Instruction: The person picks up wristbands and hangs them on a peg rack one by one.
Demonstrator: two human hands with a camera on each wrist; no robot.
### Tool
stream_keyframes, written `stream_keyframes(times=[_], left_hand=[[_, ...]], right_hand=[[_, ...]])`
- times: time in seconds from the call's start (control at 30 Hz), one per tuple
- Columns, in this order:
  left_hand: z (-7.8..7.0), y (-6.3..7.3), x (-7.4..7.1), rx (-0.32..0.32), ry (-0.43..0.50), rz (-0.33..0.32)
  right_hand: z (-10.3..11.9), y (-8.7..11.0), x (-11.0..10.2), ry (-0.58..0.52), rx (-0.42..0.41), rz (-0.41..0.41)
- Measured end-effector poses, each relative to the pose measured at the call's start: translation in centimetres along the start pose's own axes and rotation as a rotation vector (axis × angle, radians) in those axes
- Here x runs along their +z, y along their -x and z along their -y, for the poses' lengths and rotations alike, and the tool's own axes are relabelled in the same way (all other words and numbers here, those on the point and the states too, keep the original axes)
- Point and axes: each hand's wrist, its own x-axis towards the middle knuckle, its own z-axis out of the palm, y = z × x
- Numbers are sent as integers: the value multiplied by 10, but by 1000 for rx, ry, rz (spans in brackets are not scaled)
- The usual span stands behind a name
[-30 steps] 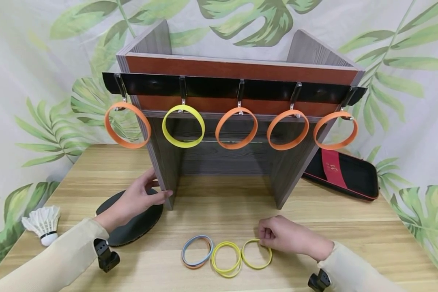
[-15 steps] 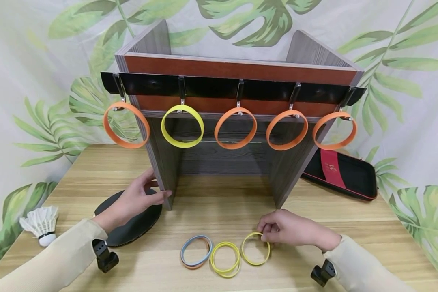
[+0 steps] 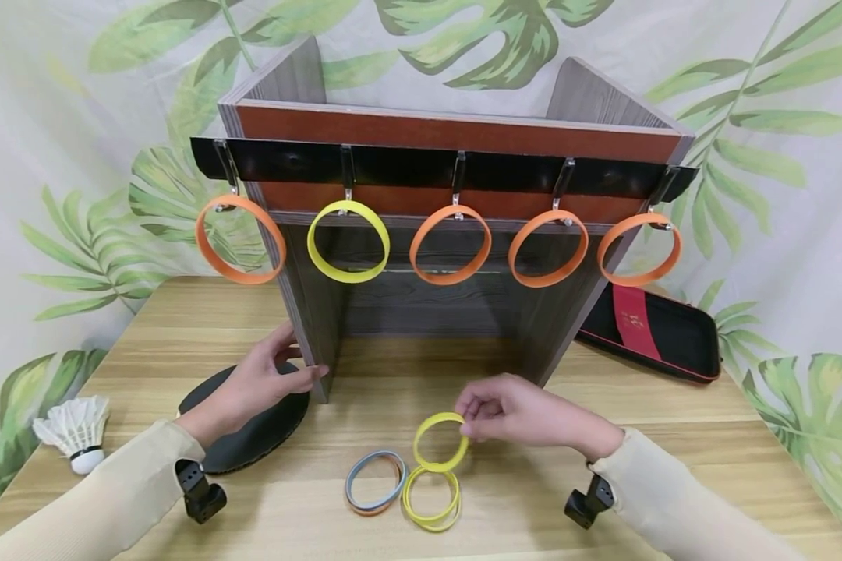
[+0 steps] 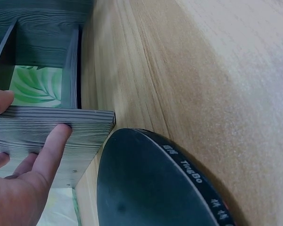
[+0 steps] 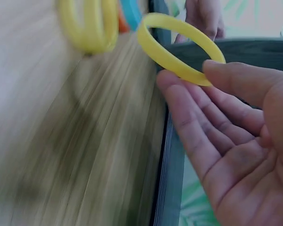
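My right hand (image 3: 522, 413) pinches a yellow wristband (image 3: 431, 467) between thumb and fingertips, raised over the table. In the right wrist view this yellow wristband (image 5: 165, 59) tilts out from the thumb and index finger. My left hand (image 3: 256, 386) holds the front edge of the grey wooden stand's left side panel (image 3: 307, 327), thumb toward the inner side and fingers on the outer face. Below the raised band lie more yellow wristbands (image 3: 428, 520), overlapping each other. Beside them a blue wristband (image 3: 348, 487) rests on an orange one (image 3: 370, 512).
A black rail (image 3: 400, 167) across the stand carries hooks with several hanging wristbands, one yellow (image 3: 347, 276) and the others orange (image 3: 449, 279). A black table tennis bat (image 3: 263, 436) and a shuttlecock (image 3: 77, 428) lie left. A black case (image 3: 684, 339) lies right.
My right hand has picked up the rightmost yellow wristband from the table and carried it up and to the left. My left hand stays at the stand's panel.
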Motion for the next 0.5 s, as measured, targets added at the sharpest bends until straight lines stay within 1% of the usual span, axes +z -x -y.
stream_keyframes(times=[0.23,0.4,0.5], left_hand=[[3,2,1,-8,4,-6],[2,1,2,-3,2,-10],[1,0,0,15,-33,-21]], right_hand=[[25,-35,19,-163,-75,-61],[54,-56,32,-317,-130,-111],[73,-66,40,-386,-181,-119]])
